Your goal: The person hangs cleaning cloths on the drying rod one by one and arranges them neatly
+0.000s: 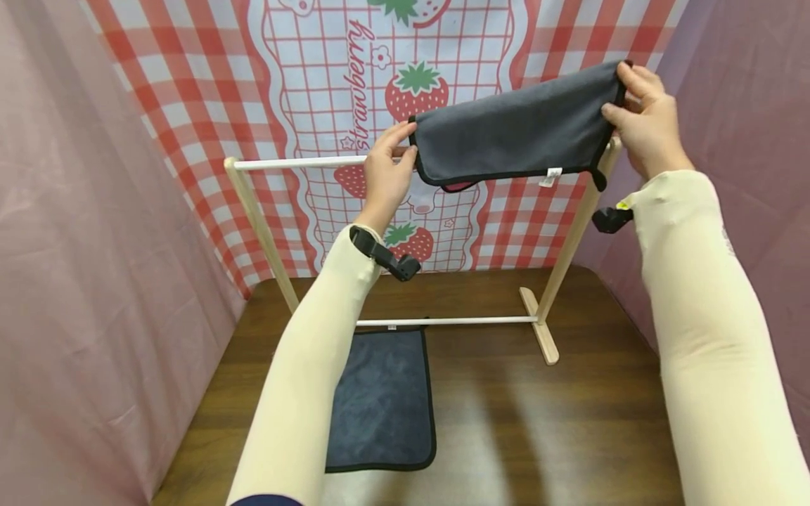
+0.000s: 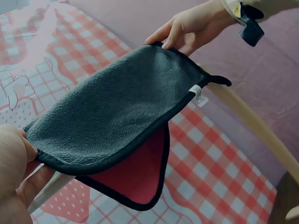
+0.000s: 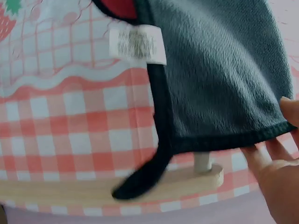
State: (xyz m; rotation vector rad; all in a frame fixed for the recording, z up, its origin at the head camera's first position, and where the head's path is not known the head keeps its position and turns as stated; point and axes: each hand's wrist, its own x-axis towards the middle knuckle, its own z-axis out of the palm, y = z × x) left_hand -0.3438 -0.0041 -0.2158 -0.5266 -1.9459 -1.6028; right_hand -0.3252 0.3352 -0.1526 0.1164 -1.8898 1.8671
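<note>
Hanging folded, the grey cloth [image 1: 512,126] lies between the left hand [image 1: 387,170] and the right hand [image 1: 652,123], each pinching its nearer side edge, and in the head view hides part of the white top bar [image 1: 297,162], contact unconfirmed.

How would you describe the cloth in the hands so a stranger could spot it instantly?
Find the checked strawberry backdrop, then the pale wooden rack before it. Near the rack's white top rod, the left hand and right hand hold up a folded gray cloth. Unlike the other cloth, lying flat on the table, it shows pink-red beneath.
</note>
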